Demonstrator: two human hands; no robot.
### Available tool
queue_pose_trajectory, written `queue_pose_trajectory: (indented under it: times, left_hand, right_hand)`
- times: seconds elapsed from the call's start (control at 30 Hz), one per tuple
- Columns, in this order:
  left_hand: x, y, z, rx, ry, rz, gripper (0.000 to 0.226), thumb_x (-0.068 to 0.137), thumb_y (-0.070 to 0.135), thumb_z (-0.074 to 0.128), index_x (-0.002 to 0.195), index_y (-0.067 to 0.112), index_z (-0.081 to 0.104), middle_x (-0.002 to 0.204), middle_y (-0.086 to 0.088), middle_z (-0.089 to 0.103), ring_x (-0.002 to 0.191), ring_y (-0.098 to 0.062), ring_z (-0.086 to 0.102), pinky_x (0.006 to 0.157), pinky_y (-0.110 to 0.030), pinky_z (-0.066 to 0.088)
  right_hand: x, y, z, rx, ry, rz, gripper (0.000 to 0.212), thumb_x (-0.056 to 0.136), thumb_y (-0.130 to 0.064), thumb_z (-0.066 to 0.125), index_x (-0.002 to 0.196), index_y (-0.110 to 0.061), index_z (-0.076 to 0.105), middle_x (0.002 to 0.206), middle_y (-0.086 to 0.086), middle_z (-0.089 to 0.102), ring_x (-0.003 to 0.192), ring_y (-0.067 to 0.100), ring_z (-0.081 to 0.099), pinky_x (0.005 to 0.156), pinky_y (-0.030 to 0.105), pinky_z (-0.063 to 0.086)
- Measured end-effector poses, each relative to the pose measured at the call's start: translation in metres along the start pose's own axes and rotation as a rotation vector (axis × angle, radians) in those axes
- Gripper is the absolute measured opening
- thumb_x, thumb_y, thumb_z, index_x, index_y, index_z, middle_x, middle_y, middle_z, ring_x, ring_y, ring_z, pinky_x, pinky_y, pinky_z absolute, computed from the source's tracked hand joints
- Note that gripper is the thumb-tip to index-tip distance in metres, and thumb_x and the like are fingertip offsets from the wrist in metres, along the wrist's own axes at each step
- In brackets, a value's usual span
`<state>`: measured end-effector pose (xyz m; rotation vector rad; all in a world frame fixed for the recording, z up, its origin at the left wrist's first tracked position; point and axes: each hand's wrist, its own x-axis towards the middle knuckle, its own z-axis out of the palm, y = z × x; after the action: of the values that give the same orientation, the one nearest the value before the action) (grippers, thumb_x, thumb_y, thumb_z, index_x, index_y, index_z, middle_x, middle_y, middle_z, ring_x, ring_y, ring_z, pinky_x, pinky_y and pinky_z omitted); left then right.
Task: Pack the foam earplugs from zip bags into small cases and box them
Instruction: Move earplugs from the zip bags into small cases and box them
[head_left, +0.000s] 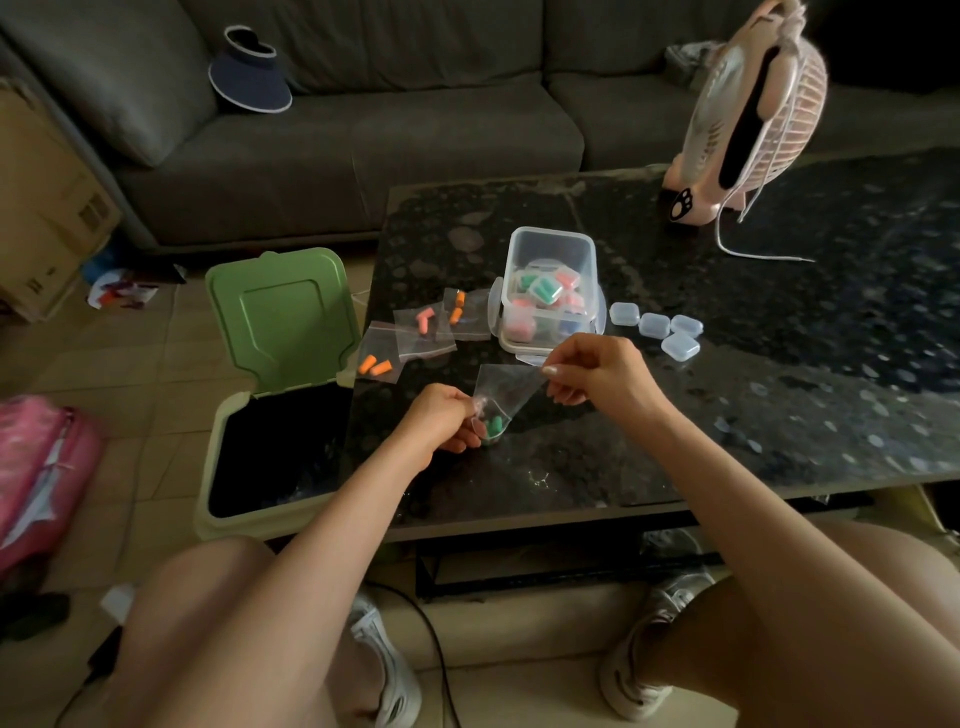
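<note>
Pinched a zip bag (506, 387) above the table (779, 389): left hand (441, 421) at the lower corner, beside the green earplugs (492, 427) inside, right hand (597, 371) at the top edge. Risked, with too hard a pull, scattering them into the open bin (270, 452) alongside. Nearby, unobstructed: three more bags (421, 332), the box (550, 291), four empty cases (655, 327).

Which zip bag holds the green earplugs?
The zip bag pinched between the left hand and right hand. The three bags lying flat by the clear box hold orange or pink earplugs.
</note>
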<state>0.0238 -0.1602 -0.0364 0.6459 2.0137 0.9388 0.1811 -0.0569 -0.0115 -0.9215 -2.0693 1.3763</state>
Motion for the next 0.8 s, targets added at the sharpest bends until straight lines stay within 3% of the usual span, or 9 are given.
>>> queue_pose_trajectory:
  times: [0.37,0.57,0.7,0.8]
  left_hand:
    - [-0.002,0.002,-0.001,-0.218,-0.053,-0.012,0.017,0.096,0.018,0.051,0.088,0.008,0.061,0.07,-0.004,0.061,0.054,-0.009,0.053,0.047,-0.017,0.041]
    - [-0.007,0.012,-0.016,-0.322,0.068,0.247,0.013,0.094,0.02,0.054,0.089,0.011,0.062,0.081,-0.001,0.064,0.072,-0.011,0.062,0.062,-0.021,0.049]
    - [-0.001,0.014,-0.029,-0.28,0.206,0.399,0.004,0.09,0.008,0.059,0.086,0.008,0.06,0.107,-0.006,0.062,0.073,-0.014,0.065,0.059,-0.015,0.054]
    - [0.008,0.008,-0.032,-0.13,0.361,0.429,0.012,0.087,0.005,0.063,0.095,0.006,0.055,0.098,-0.013,0.066,0.069,-0.012,0.067,0.058,-0.017,0.055]
  right_hand:
    - [-0.003,-0.007,-0.003,0.12,0.0,-0.04,0.005,0.086,-0.008,0.065,0.081,-0.008,0.064,0.067,0.006,0.068,0.059,0.013,0.063,0.059,0.021,0.053]
    - [-0.006,-0.012,-0.013,0.237,0.122,-0.037,0.018,0.092,-0.019,0.059,0.082,-0.007,0.067,0.064,0.001,0.067,0.058,0.013,0.062,0.06,0.022,0.053]
    - [0.001,0.001,-0.024,-0.031,0.322,0.028,0.018,0.092,-0.023,0.059,0.091,-0.008,0.068,0.075,0.004,0.067,0.069,0.015,0.062,0.071,0.029,0.054]
    - [0.009,0.016,-0.037,-0.286,0.422,0.099,0.018,0.088,-0.018,0.061,0.101,-0.008,0.069,0.087,0.001,0.064,0.085,0.018,0.06,0.078,0.033,0.05]
